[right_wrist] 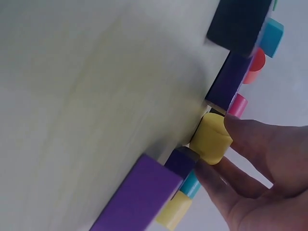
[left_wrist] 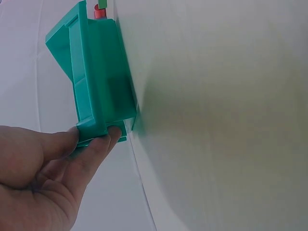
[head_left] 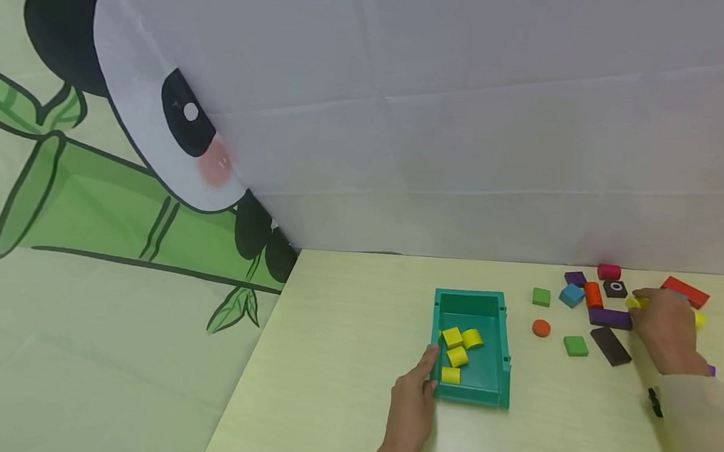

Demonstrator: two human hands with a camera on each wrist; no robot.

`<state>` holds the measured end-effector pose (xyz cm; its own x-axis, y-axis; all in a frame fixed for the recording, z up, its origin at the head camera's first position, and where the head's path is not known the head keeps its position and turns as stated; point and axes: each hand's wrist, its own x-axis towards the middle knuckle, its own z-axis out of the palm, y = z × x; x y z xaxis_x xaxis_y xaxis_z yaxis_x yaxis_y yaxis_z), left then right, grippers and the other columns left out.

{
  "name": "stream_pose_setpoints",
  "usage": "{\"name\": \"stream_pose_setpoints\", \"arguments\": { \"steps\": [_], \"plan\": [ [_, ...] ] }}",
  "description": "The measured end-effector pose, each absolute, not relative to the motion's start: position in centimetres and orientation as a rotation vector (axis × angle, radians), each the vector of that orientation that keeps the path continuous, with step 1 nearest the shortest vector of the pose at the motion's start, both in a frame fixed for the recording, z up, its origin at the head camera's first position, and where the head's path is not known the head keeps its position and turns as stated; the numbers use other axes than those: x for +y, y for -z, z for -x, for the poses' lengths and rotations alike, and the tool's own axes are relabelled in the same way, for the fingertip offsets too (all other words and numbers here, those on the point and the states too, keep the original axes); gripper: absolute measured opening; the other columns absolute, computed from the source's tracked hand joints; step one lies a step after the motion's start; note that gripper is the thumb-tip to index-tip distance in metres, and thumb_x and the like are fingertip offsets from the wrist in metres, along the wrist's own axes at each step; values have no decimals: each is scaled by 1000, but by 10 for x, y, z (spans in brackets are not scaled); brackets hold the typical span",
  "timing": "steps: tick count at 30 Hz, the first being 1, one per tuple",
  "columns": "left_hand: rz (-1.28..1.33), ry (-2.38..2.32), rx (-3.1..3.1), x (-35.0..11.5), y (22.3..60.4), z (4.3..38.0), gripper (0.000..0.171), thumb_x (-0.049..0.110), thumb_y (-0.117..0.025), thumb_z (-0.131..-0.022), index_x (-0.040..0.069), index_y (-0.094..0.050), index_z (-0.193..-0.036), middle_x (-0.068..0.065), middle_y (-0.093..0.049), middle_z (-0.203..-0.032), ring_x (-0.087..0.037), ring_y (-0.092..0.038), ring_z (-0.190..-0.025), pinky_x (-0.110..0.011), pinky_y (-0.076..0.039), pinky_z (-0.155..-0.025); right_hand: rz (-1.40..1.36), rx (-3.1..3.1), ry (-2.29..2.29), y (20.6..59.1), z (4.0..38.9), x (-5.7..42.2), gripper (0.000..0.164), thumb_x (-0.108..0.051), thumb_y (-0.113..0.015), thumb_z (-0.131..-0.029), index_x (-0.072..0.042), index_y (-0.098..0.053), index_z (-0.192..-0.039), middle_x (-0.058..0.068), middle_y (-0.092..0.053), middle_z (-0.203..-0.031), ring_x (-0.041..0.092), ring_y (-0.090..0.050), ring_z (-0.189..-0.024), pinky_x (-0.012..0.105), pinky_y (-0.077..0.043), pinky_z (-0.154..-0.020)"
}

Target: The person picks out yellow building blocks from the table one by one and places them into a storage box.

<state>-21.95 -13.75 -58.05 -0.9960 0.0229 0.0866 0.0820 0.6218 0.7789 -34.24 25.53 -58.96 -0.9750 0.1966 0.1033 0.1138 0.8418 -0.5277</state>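
Observation:
My left hand (head_left: 409, 409) pinches the near left wall of a teal plastic bin (head_left: 484, 380) on the table. In the left wrist view, the thumb and fingers grip the rim of the bin (left_wrist: 110, 72) at one end. Several small yellow blocks (head_left: 452, 336) lie inside. Over at the right, my right hand (head_left: 666, 331) reaches into a group of coloured blocks. The right wrist view has a rounded yellow block (right_wrist: 209, 139) between the thumb and fingertips of that hand (right_wrist: 269, 173), close to the tabletop.
Around the right hand lie a purple bar (head_left: 610, 319), a dark bar (head_left: 611, 346), a red bar (head_left: 686, 292) and an orange cylinder (head_left: 593, 295). Between bin and group are green blocks (head_left: 575, 346) and an orange disc (head_left: 541, 328). A pale cloth wall (head_left: 498, 223) borders the table's back edge.

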Motion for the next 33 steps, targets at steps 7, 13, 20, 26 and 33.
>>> {"name": "stream_pose_setpoints", "arguments": {
  "steps": [7,13,20,26,33],
  "plan": [
    [97,1330,-2768,-137,581,219,65,-3,-58,-84,29,-36,-137,8,-37,-138,-7,-33,-119,-33,-39,-96,266,-2863,-841,590,342,253,28,1,-56,-80,14,-55,-105,36,-52,-102,48,-43,-88,59,-44,-71],
    [100,1326,-2764,-138,580,218,65,-3,-58,-84,29,-37,-137,8,-37,-138,-8,-34,-119,-34,-39,-96,285,-2840,-854,588,341,252,27,2,-55,-80,14,-55,-104,36,-52,-103,48,-43,-89,58,-44,-72],
    [92,1329,-2766,-138,580,219,65,-3,-58,-84,29,-37,-137,7,-38,-138,-8,-34,-119,-34,-40,-95,260,-2795,-868,585,339,252,26,4,-53,-81,14,-56,-104,37,-52,-103,48,-44,-89,55,-44,-68],
    [91,1322,-2769,-138,578,218,64,-2,-58,-85,28,-37,-137,6,-38,-138,-8,-35,-118,-34,-40,-95,284,-2778,-897,579,335,246,27,3,-55,-82,12,-56,-107,38,-51,-105,48,-43,-90,54,-45,-67],
    [109,1343,-2759,-138,577,218,64,-5,-56,-85,26,-37,-137,3,-38,-139,-8,-33,-120,-33,-38,-96,305,-2762,-953,568,334,236,28,-1,-57,-85,10,-55,-110,37,-51,-107,44,-45,-87,42,-44,-57]
  ]
}}
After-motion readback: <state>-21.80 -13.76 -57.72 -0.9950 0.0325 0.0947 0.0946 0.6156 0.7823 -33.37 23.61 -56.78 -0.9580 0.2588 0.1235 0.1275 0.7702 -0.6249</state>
